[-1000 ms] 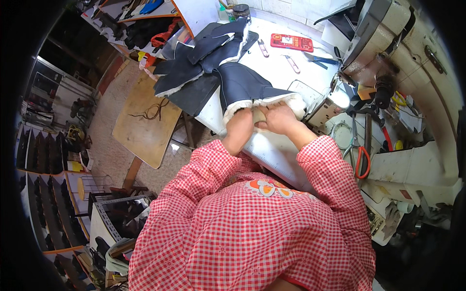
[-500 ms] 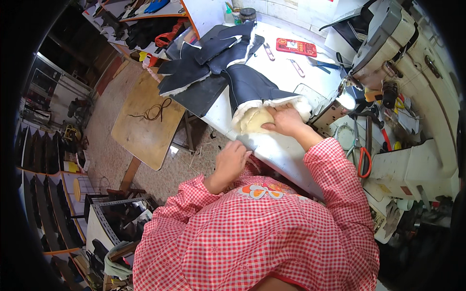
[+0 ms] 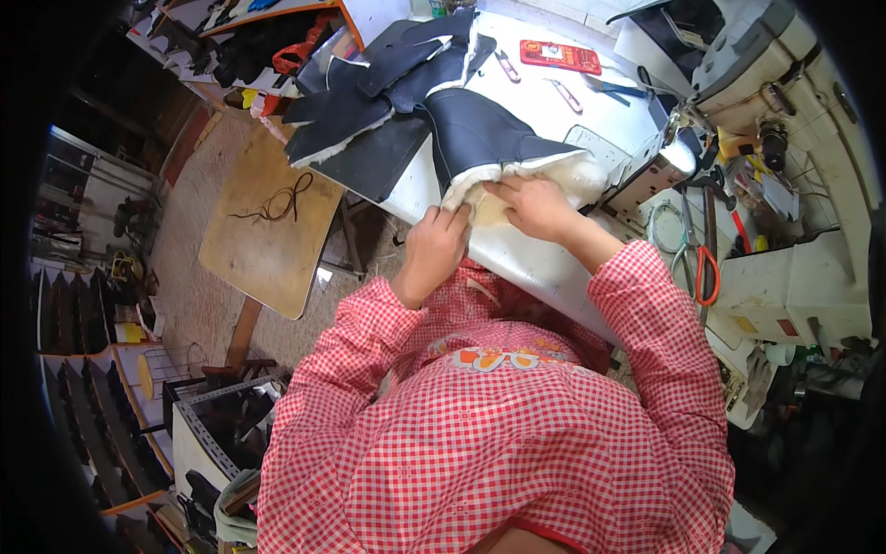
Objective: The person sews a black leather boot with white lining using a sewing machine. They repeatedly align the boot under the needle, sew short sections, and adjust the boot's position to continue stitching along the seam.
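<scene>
Left hand (image 3: 434,247) bent at the knuckles, its fingertips lay close together against the left end of the fluffy rim of a black fleece-lined piece (image 3: 480,134); whether they pinched the pile or only pressed it, I could not tell. Right hand (image 3: 543,208) rested farther along the same edge, fingers slightly apart and touching the cream lining (image 3: 489,210), its grip likewise unclear. The piece lay at the near edge of a white table (image 3: 521,263), its fleecy opening toward the person, its smooth, leather-like outside curving away, crossed by a seam.

Beyond the hands, a red, rounded rectangular object (image 3: 560,55) carried pale and yellowish printed markings, too small to read. Near it lay two slim snippers with pinkish bodies (image 3: 565,96) and a blue-handled tool (image 3: 616,88). More black pieces (image 3: 337,120), dull-surfaced with ragged white pile along their edges, overlapped to the left of the one being handled. Farther left, a dark thin cord (image 3: 277,203) lay looped on a worn tan board (image 3: 254,249) with rounded corners. At right were scissors with orange-red handles (image 3: 708,277). The person's red-and-white checked garment (image 3: 498,434) bore an orange-and-white appliqué (image 3: 498,358).
</scene>
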The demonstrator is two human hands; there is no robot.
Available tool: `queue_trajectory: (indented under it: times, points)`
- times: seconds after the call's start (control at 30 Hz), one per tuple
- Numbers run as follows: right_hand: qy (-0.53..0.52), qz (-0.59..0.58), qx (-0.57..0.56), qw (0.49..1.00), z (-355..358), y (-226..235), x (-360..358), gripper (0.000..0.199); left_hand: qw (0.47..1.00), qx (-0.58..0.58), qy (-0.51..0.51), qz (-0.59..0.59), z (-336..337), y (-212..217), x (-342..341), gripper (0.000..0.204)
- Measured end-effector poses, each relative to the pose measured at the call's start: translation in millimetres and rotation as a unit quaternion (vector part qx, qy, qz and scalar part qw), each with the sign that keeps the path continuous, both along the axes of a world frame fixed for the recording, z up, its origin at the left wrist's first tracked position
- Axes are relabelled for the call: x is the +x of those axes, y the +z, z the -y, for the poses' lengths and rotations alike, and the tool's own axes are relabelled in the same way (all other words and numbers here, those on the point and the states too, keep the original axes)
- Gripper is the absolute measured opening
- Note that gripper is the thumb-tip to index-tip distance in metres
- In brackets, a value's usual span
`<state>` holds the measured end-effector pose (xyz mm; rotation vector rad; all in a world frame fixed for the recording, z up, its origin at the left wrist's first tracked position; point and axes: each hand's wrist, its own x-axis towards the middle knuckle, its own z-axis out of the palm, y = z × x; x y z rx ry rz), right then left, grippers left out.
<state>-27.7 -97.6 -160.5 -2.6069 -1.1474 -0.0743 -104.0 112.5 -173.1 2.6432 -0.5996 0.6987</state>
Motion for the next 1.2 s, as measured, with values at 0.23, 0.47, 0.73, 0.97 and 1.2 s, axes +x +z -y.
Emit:
queue_trajectory:
  times: [0.23,0.47,0.73,0.97,1.2]
  points:
    - [-0.033,-0.065,0.036,0.997,-3,-2,5,0.049,0.994,-0.033,0.095,-0.038,15,-1,11,0.02]
    - [-0.033,-0.141,0.038,0.989,1,-4,7,0.05,0.968,-0.136,0.164,-0.13,19,0,12,0.013]
    - [-0.052,-0.149,0.024,0.987,-2,4,5,0.05,0.998,-0.035,-0.022,-0.049,1,2,22,0.009]
    - [-0.069,-0.139,-0.023,0.988,-5,7,6,0.052,0.988,0.089,-0.11,-0.07,-20,4,36,0.018]
    - [-0.069,-0.119,-0.062,0.989,-6,5,5,0.053,0.984,0.09,-0.141,-0.064,-27,3,40,0.019]
